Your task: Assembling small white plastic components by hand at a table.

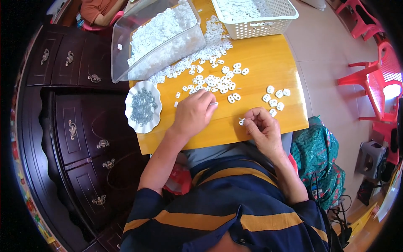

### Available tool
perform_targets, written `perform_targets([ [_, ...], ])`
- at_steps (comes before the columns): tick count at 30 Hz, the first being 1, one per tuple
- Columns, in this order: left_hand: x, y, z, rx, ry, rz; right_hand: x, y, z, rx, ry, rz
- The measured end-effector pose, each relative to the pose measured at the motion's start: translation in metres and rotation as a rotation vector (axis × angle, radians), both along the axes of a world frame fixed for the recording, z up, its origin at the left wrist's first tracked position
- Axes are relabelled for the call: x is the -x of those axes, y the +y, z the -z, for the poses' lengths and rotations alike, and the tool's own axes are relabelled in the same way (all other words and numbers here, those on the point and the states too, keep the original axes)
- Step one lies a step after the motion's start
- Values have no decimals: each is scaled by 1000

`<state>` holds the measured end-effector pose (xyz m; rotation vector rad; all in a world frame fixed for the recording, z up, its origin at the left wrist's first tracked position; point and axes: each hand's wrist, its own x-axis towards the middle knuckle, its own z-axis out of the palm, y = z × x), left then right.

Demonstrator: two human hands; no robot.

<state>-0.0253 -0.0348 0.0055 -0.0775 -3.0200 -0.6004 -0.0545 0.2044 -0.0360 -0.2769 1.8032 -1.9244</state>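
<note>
My left hand [194, 111] is closed over the table, with a small white plastic piece [214, 103] showing at its fingertips. To its right, my right hand [265, 131] pinches another white piece [242, 122], from which a thin metal bit seems to stick out. Beyond the left hand lies a loose cluster of white two-holed pieces [212, 82]. Two of these sit side by side as a pair [234, 98] between the hands. A separate group of white pieces [273, 102] rests on the right, past my right hand. Left of my left hand, a white scalloped dish [130, 108] holds many small grey metal parts.
A clear plastic bin [119, 63] heaped with white pieces stands at the far left of the yellow table [268, 54]. A white perforated basket [263, 30] is beside it. Dark drawers [79, 126] flank the left; red chairs [373, 80] and a green bag [317, 145] are right. Another person's arm [110, 17] shows behind.
</note>
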Motion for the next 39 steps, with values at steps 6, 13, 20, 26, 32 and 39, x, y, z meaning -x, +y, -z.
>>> perform_targets([
  [6, -8, 20, -12, -636, -116, -193, 1, 1, -3, -6, 7, 22],
  [13, -23, 24, 11, -1170, -246, -105, 1, 1, -7, 15, -25, 10],
  [20, -28, 27, 12, -1218, -312, -86, 1, 1, -7, 28, -52, 15],
  [26, -29, 29, 16, -1106, -233, -140, 2, 1, -7, -4, -43, 6],
  [32, -28, 36, 24, -1153, -137, -199, 1, 1, -6, 4, -32, 2],
  [39, -27, 58, 24, -1281, -104, -272, 1, 2, -5, 63, -79, 26],
])
